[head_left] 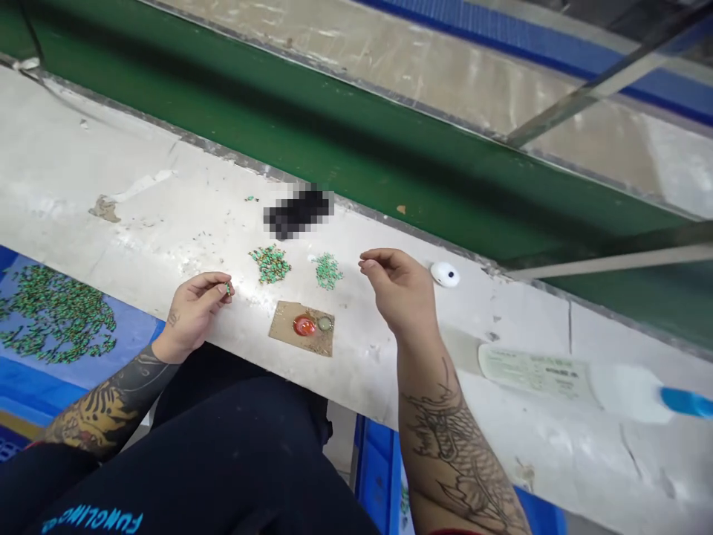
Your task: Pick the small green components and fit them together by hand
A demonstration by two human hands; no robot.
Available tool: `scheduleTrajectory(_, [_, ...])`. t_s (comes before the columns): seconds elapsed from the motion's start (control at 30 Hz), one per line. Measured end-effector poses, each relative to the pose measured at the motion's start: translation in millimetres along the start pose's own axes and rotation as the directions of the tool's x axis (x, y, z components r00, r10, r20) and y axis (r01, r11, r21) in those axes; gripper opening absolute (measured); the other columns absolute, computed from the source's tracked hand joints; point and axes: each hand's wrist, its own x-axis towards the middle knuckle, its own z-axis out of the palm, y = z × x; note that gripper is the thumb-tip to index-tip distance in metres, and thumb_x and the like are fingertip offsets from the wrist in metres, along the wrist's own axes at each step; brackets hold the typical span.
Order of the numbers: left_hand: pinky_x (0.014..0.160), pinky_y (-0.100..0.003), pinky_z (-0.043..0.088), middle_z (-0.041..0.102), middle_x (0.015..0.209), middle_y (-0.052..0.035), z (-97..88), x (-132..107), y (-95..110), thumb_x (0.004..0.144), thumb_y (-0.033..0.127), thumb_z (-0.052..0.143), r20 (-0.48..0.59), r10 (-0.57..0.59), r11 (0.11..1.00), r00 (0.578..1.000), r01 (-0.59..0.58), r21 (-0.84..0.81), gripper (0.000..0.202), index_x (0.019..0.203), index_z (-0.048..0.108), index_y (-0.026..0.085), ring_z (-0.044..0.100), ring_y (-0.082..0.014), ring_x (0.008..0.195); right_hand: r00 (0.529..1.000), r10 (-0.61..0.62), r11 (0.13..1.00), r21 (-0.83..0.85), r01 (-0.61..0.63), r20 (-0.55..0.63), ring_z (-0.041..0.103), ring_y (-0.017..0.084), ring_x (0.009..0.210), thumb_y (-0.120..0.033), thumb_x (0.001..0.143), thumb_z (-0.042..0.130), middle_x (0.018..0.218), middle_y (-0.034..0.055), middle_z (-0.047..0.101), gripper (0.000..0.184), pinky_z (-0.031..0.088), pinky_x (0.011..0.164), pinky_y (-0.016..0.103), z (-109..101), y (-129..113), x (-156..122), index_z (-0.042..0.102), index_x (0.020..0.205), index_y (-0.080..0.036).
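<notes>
My left hand (194, 313) pinches a small green piece (228, 288) between thumb and fingertips, above the edge of a white, worn ledge (167, 238). My right hand (398, 288) hovers with its fingertips together, nothing visible in them, just right of a small heap of green pieces (327, 271). Beside that lies a larger heap of green and orange pieces (270, 264). Between my hands sits a square of cardboard (287, 321) bearing a red glossy blob (304, 325) and a pale green disc (324, 323).
A blue tray (33, 371) at lower left holds a spread of many green pieces. A pixelated black object (298, 212) lies behind the heaps. Right of my right hand are a white oval object (445, 274), a printed paper (532, 374) and a blue-handled white tool (629, 394).
</notes>
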Motion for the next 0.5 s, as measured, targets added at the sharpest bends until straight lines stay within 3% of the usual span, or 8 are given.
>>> scheduleTrajectory(0.2, [0.06, -0.022, 0.052, 0.071, 0.074, -0.005, 0.4, -2, 31, 0.067, 0.021, 0.086, 0.039, -0.062, 0.994, 0.997, 0.066, -0.091, 0.017, 0.081, 0.078, 0.016, 0.065, -0.0129, 0.068, 0.99, 0.02, 0.999, -0.048, -0.014, 0.138, 0.069, 0.024, 0.088, -0.044, 0.08, 0.07, 0.096, 0.0053, 0.075, 0.026, 0.053, 0.085, 0.043, 30, -3, 12, 0.073, 0.096, -0.023])
scheduleTrajectory(0.33, [0.058, -0.021, 0.052, 0.069, 0.074, -0.004, 5.0, 0, 45, 0.073, 0.018, 0.083, 0.208, -0.019, 0.984, 0.978, 0.055, -0.169, 0.009, 0.081, 0.078, 0.018, 0.064, -0.0121, 0.069, 0.991, 0.061, 0.997, 0.039, -0.066, 0.116, 0.07, 0.022, 0.086, -0.042, 0.08, 0.07, 0.093, 0.0049, 0.074, 0.026, 0.055, 0.085, 0.042, 37, 11, 17, 0.072, 0.097, -0.022])
scheduleTrajectory(0.5, [0.055, -0.021, 0.052, 0.069, 0.076, -0.0038, 8.1, 2, 54, 0.076, 0.017, 0.081, 0.286, 0.011, 0.983, 0.958, 0.041, -0.176, 0.006, 0.082, 0.08, 0.02, 0.065, -0.0117, 0.067, 0.987, 0.15, 0.98, 0.125, -0.157, 0.059, 0.072, 0.026, 0.089, -0.043, 0.074, 0.073, 0.091, 0.0056, 0.073, 0.028, 0.056, 0.092, 0.048, 31, 27, 14, 0.072, 0.093, -0.021])
